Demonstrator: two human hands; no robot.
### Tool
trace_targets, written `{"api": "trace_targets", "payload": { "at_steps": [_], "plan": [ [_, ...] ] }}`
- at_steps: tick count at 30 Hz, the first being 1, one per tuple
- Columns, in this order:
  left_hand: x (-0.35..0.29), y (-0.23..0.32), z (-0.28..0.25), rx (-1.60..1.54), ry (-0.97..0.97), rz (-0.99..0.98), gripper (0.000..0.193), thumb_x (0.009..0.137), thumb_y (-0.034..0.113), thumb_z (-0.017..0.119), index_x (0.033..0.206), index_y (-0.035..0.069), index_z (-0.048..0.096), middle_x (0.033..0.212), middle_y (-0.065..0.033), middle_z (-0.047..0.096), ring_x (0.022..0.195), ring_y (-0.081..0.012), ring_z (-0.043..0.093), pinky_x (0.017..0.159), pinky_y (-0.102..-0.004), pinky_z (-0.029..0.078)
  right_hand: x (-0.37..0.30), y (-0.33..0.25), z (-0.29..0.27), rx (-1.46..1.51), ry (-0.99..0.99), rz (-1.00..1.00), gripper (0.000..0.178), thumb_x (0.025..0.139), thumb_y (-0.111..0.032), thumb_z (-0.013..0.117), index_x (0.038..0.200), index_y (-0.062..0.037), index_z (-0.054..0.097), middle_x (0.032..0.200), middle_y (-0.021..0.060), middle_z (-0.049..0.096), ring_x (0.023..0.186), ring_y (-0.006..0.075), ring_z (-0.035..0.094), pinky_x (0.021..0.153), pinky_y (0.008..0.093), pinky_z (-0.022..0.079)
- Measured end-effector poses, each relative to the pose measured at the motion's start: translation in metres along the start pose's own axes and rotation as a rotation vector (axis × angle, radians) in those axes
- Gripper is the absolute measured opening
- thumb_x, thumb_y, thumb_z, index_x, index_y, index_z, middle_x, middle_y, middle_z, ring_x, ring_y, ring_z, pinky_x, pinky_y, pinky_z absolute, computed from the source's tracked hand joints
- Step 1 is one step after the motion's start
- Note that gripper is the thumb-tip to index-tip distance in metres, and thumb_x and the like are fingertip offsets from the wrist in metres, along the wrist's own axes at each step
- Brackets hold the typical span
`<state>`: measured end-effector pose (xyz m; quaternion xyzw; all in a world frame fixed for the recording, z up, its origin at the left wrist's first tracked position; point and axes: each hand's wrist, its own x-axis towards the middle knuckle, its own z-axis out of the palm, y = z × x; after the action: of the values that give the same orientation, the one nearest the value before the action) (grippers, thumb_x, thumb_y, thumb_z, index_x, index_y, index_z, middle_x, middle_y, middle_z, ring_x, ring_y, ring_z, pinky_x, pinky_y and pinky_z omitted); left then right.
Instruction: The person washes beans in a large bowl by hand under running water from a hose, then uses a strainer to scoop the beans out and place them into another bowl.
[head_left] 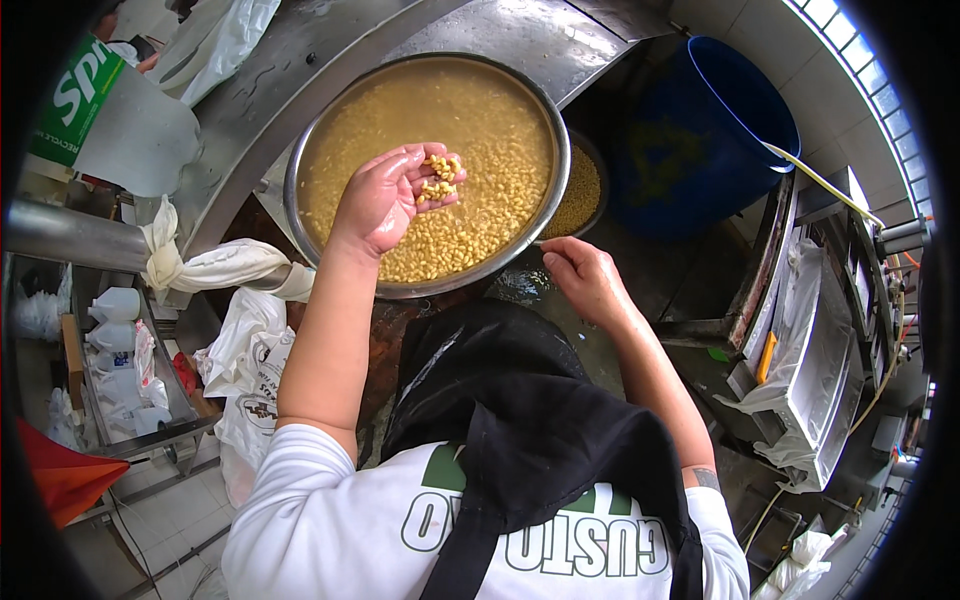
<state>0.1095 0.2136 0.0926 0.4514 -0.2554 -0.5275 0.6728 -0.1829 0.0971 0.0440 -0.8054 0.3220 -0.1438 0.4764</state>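
Open air lies over the basin (292,190) around the left hand (395,195), the raised rim barring low sideways entry; right of the right hand (585,275), space runs clear to the frame (765,270), the barrel (655,140) blocks beyond, and the cloth (225,268) crowds the rim's left

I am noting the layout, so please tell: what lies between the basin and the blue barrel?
In the head view, a smaller bowl of beans lies between the basin and the barrel, partly hidden by the basin.
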Motion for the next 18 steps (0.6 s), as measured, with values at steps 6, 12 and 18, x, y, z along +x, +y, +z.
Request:
{"api": "trace_targets", "payload": {
  "at_steps": [6,12,18],
  "plan": [
    [0.0,-0.003,-0.004,-0.035,0.011,0.006,0.033,0.107,0.019,0.047,0.126,-0.003,0.063,0.129,-0.0232,0.067,0.117,-0.0383,0.068,0.1,-0.0485,0.054,0.0,0.005,-0.001,-0.002,-0.006,0.002,0.028,0.096,-0.018,0.066,0.117,0.0,0.071,0.109,0.0211,0.074,0.106,0.0351,0.071,0.092,0.0412,0.056],
    [0.001,-0.002,-0.001,-0.02,0.05,-0.002,0.033,0.106,0.023,0.05,0.127,0.001,0.062,0.13,-0.0211,0.067,0.121,-0.0377,0.066,0.104,-0.0512,0.049,0.001,0.01,-0.003,0.0,-0.013,0.013,0.028,0.096,-0.018,0.065,0.118,-0.0003,0.071,0.109,0.021,0.074,0.107,0.0356,0.071,0.092,0.0416,0.055],
    [0.007,-0.008,0.002,-0.029,0.198,-0.08,0.042,0.104,0.037,0.054,0.133,0.007,0.058,0.143,-0.0228,0.058,0.135,-0.0408,0.051,0.112,-0.0681,0.028,-0.001,0.013,-0.005,-0.001,-0.015,-0.004,0.028,0.097,-0.018,0.065,0.118,0.0,0.07,0.109,0.0212,0.073,0.107,0.0358,0.071,0.092,0.0417,0.055]
  ]
}}
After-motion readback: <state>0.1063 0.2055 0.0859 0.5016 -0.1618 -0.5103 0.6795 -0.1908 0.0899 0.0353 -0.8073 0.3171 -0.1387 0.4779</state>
